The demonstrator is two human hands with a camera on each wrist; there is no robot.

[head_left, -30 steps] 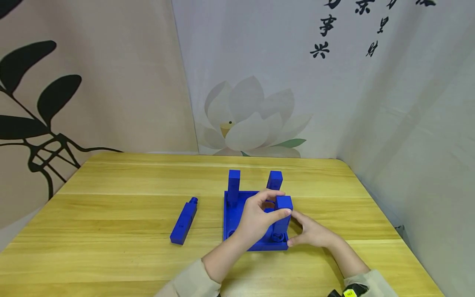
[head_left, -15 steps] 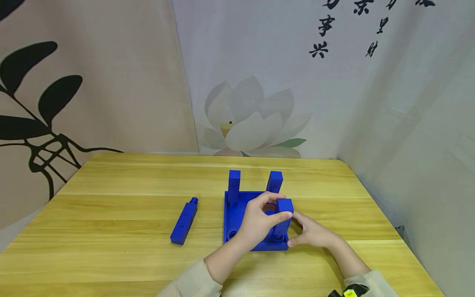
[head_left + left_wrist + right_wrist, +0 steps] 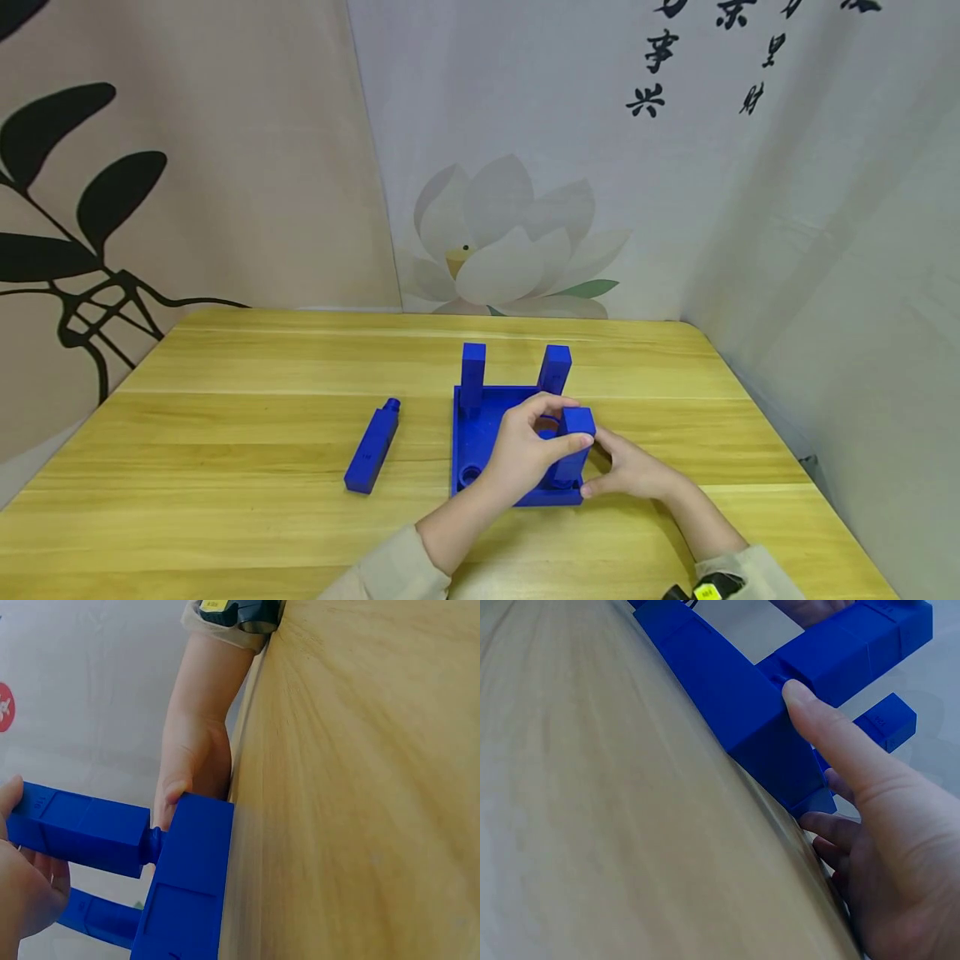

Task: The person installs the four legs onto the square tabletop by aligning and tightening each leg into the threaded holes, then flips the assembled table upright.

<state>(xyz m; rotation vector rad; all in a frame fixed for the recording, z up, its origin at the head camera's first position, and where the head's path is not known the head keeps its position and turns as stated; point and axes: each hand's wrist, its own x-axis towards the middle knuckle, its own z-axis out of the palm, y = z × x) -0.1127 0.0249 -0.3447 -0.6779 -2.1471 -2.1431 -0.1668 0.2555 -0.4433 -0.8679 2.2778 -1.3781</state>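
Observation:
A shallow blue plastic tray (image 3: 478, 433) with a raised rim lies on the table. My left hand (image 3: 517, 450) pinches the upper part of a blue square post (image 3: 576, 421) between thumb and fingers. That post stands over the tray's near right corner; in the left wrist view a narrow threaded neck (image 3: 154, 844) shows between post and tray. At the same corner my right hand (image 3: 630, 468) holds the tray, thumb on its rim and fingers along the outer side. Two more posts stand at the far corners, left (image 3: 472, 375) and right (image 3: 555, 368). A round socket (image 3: 470, 475) shows at the near left corner.
Another blue square post (image 3: 371, 450) with a threaded tip lies on the wooden table (image 3: 247, 467), left of the tray. Behind the table hangs a printed cloth (image 3: 510, 125). Another cloth closes off the right side.
The post in my left hand has come down slightly toward the tray's corner, and my left hand has lowered with it. The right hand has kept its place.

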